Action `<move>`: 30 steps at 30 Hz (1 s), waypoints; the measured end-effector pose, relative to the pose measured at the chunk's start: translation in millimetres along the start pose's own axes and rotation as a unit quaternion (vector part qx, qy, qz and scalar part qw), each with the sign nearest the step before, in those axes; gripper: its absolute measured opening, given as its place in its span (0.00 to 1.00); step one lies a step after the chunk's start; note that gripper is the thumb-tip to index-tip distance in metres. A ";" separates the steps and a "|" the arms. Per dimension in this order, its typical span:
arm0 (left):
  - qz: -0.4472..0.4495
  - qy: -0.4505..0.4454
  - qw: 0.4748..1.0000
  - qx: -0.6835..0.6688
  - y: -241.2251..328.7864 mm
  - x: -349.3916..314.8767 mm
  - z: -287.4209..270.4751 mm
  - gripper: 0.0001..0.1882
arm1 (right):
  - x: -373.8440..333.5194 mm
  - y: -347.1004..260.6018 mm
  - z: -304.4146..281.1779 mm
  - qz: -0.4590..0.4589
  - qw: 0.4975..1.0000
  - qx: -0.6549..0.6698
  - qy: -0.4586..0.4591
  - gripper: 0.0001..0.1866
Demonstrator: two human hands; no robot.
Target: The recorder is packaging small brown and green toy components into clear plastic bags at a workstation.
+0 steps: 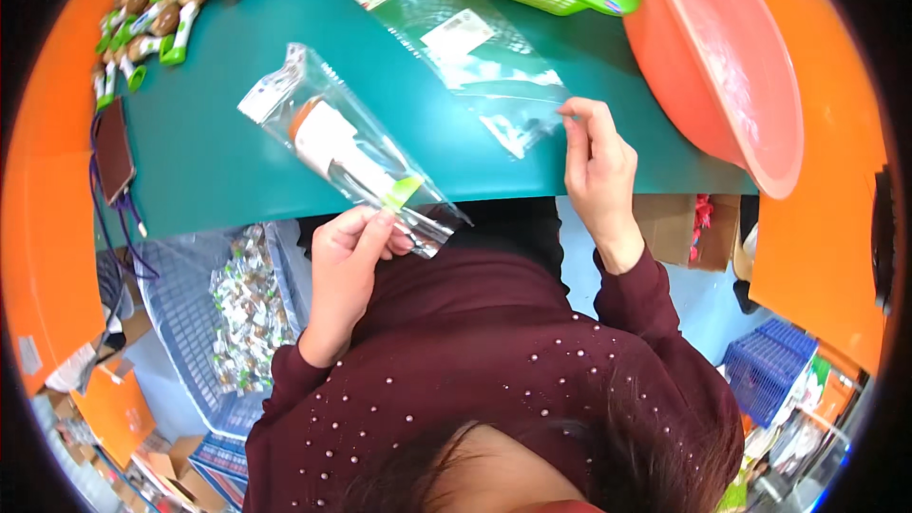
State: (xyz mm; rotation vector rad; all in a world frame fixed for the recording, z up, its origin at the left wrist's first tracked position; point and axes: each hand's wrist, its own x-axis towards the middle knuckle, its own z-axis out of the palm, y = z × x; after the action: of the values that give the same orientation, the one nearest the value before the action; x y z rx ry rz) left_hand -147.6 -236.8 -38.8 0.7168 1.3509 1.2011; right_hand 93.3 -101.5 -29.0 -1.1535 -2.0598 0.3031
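My left hand (353, 245) pinches the near end of a clear plastic bag (280, 87), tilted over the front of the green tabletop. Inside it lies a brush-like item (328, 138) with a rounded brown head, a white wrap and a green end; its exact kind is hard to make out. My right hand (600, 166) has its thumb and forefinger closed on the near right corner of a second clear plastic bag (503, 57). That bag lies flat on the table, with a white label on it and nothing visible inside.
Several similar loose items (176, 9) are piled at the far left, near a dark phone (115, 152) with a cord. A green basket (570, 2) and a pink basin (684, 85) stand far right. Below the table, a blue-grey crate (180, 323) holds many bagged pieces.
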 end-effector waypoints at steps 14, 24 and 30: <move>-0.001 -0.003 0.999 0.049 33.5 4.8 103.7 0.12 | 153.3 164.2 -297.6 0.086 0.993 0.079 0.006 0.14; -0.014 0.014 1.000 0.001 52.4 -0.6 150.1 0.12 | 159.8 283.0 -393.0 0.245 0.957 0.008 -0.154 0.27; -0.023 0.006 1.000 0.011 50.1 1.5 143.8 0.12 | 141.9 234.2 -385.8 0.015 0.990 -0.018 0.137 0.12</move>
State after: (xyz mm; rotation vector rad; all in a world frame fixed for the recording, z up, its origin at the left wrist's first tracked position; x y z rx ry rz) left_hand -21.4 -185.9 29.6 0.6919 1.3843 1.1575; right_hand 468.2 90.7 186.3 -1.1778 -1.8151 0.1149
